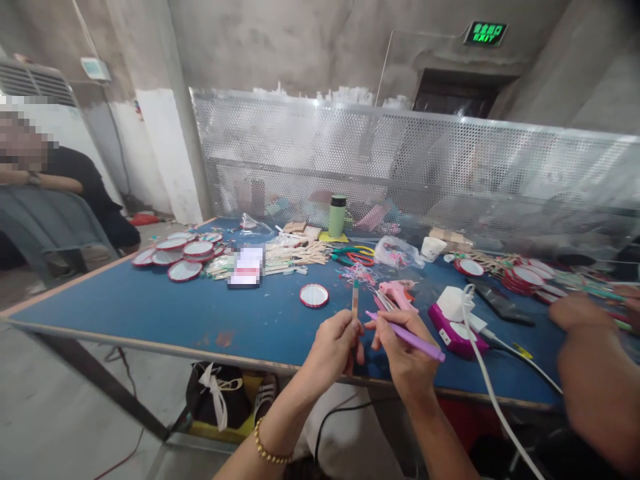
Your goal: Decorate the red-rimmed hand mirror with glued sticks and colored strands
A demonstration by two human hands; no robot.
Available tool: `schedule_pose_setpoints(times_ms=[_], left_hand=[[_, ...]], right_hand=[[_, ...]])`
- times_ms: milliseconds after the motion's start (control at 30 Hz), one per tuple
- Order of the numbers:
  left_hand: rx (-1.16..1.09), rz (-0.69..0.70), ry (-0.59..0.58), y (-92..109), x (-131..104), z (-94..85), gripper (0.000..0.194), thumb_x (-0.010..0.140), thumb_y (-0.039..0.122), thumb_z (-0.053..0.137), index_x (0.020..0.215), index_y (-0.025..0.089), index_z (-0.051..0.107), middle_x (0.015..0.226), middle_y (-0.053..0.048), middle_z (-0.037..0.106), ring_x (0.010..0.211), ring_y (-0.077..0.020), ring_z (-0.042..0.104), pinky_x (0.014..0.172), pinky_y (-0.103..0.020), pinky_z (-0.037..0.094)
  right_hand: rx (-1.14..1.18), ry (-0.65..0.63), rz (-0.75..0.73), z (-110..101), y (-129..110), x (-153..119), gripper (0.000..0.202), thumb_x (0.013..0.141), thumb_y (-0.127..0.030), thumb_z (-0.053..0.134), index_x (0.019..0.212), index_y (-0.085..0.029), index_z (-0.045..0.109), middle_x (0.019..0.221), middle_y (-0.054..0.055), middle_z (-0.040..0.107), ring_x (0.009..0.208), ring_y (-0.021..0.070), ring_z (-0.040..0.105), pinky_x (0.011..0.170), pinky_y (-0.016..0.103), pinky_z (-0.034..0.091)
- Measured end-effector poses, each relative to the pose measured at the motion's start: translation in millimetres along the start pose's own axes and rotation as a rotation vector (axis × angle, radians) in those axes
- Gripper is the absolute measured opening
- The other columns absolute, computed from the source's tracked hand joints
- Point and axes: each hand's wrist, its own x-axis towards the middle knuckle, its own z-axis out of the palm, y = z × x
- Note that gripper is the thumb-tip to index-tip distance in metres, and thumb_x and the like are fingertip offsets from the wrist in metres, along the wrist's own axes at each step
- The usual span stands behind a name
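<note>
My left hand (336, 347) is closed around a flat wooden stick (355, 303) with a green upper end, held upright over the table's front edge. Beside it, my right hand (407, 353) grips a purple pen (413, 339), its tip pointing at the stick. Whether the tip touches the stick I cannot tell. A round, red-rimmed mirror (314, 295) lies on the blue table (260, 320) just beyond my left hand. Behind my right hand are a pink glue gun (399, 293) and a heap of small pink and white pieces (358, 273).
Several red-rimmed mirrors (185, 270) and wooden sticks (295, 257) lie to the left, near a phone (246, 267). A green bottle (337, 217) stands behind. On the right are a purple power strip (457, 333) with cables and a co-worker's arm (590, 373).
</note>
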Motion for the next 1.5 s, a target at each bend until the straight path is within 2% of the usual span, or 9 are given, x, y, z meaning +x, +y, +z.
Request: schedule_pose_setpoints(times_ms=[200, 367, 567, 733, 900, 1100, 1267, 1367, 1500], left_hand=[[-0.017, -0.029, -0.101, 1.0, 0.1, -5.5, 0.035, 0.088, 0.053, 0.048, 0.084, 0.018, 0.05, 0.065, -0.001, 0.063, 0.037, -0.0082, 0.052, 0.035, -0.016, 0.033], [-0.079, -0.024, -0.165, 3.7, -0.8, -9.7, 0.033, 0.087, 0.051, 0.053, 0.085, 0.018, 0.048, 0.07, 0.0, 0.062, 0.044, -0.009, 0.058, 0.041, -0.017, 0.043], [-0.077, -0.04, -0.203, 2.3, 0.6, -10.4, 0.033, 0.085, 0.05, 0.054, 0.087, 0.017, 0.047, 0.069, 0.0, 0.06, 0.047, -0.0095, 0.06, 0.041, -0.017, 0.046], [-0.129, -0.05, -0.171, -1.2, 10.6, -8.0, 0.036, 0.082, 0.05, 0.056, 0.084, 0.016, 0.048, 0.069, -0.002, 0.062, 0.046, -0.0103, 0.06, 0.04, -0.018, 0.046], [-0.142, -0.089, -0.19, 2.2, 25.2, -7.6, 0.033, 0.078, 0.047, 0.059, 0.08, 0.015, 0.049, 0.066, -0.003, 0.063, 0.044, -0.0111, 0.06, 0.039, -0.019, 0.047], [-0.174, -0.092, -0.275, 14.5, 40.2, -4.6, 0.04, 0.072, 0.05, 0.068, 0.075, 0.015, 0.048, 0.064, -0.004, 0.064, 0.046, -0.0143, 0.062, 0.04, -0.022, 0.049], [-0.174, -0.159, -0.319, 30.1, 51.9, -11.5, 0.04, 0.065, 0.046, 0.074, 0.079, 0.012, 0.059, 0.072, -0.007, 0.067, 0.056, -0.0159, 0.066, 0.049, -0.024, 0.052], [-0.093, -0.147, -0.265, 36.9, 60.1, -17.4, 0.03, 0.064, 0.037, 0.072, 0.072, 0.01, 0.064, 0.069, -0.007, 0.066, 0.058, -0.0133, 0.063, 0.05, -0.022, 0.05], [-0.003, -0.068, -0.214, 36.3, 70.9, -18.8, 0.02, 0.067, 0.03, 0.066, 0.067, 0.01, 0.066, 0.056, -0.001, 0.057, 0.045, -0.0071, 0.049, 0.038, -0.017, 0.034]], right_hand=[[0.0, 0.008, 0.037, 4.4, 6.1, -8.5, 0.011, 0.088, -0.029, 0.062, 0.087, -0.018, 0.065, 0.069, 0.0, 0.067, 0.044, 0.0108, 0.057, 0.043, 0.024, 0.049], [-0.028, 0.016, 0.023, 11.0, 6.7, -7.8, 0.014, 0.089, -0.029, 0.06, 0.081, -0.018, 0.064, 0.062, -0.002, 0.063, 0.04, 0.0097, 0.053, 0.04, 0.023, 0.045], [-0.144, -0.063, -0.081, 8.9, 5.3, 11.2, 0.017, 0.087, -0.028, 0.059, 0.074, -0.02, 0.064, 0.062, -0.001, 0.064, 0.052, 0.0136, 0.059, 0.064, 0.032, 0.052], [-0.136, -0.064, -0.019, 8.8, 11.3, 13.6, 0.018, 0.088, -0.03, 0.058, 0.072, -0.021, 0.063, 0.054, -0.002, 0.059, 0.055, 0.0165, 0.061, 0.06, 0.031, 0.051], [-0.063, -0.04, -0.019, 9.0, 6.6, 18.6, 0.019, 0.088, -0.028, 0.058, 0.071, -0.021, 0.059, 0.046, -0.006, 0.053, 0.041, 0.0127, 0.054, 0.051, 0.029, 0.049], [-0.084, -0.043, -0.059, -2.0, 3.7, 37.2, 0.014, 0.087, -0.028, 0.059, 0.077, -0.02, 0.063, 0.055, -0.003, 0.06, 0.041, 0.0114, 0.055, 0.043, 0.025, 0.046], [-0.108, -0.062, -0.106, -10.9, 5.0, 47.1, 0.011, 0.088, -0.027, 0.059, 0.082, -0.019, 0.063, 0.063, -0.001, 0.065, 0.042, 0.0106, 0.057, 0.046, 0.025, 0.049], [-0.101, -0.077, -0.091, -12.4, 4.6, 52.7, 0.011, 0.087, -0.028, 0.059, 0.083, -0.019, 0.062, 0.06, -0.002, 0.064, 0.042, 0.0116, 0.058, 0.042, 0.024, 0.047], [-0.117, -0.112, -0.138, -10.8, 3.5, 64.0, 0.009, 0.086, -0.027, 0.059, 0.084, -0.019, 0.063, 0.054, -0.004, 0.061, 0.046, 0.0137, 0.061, 0.046, 0.025, 0.05]])
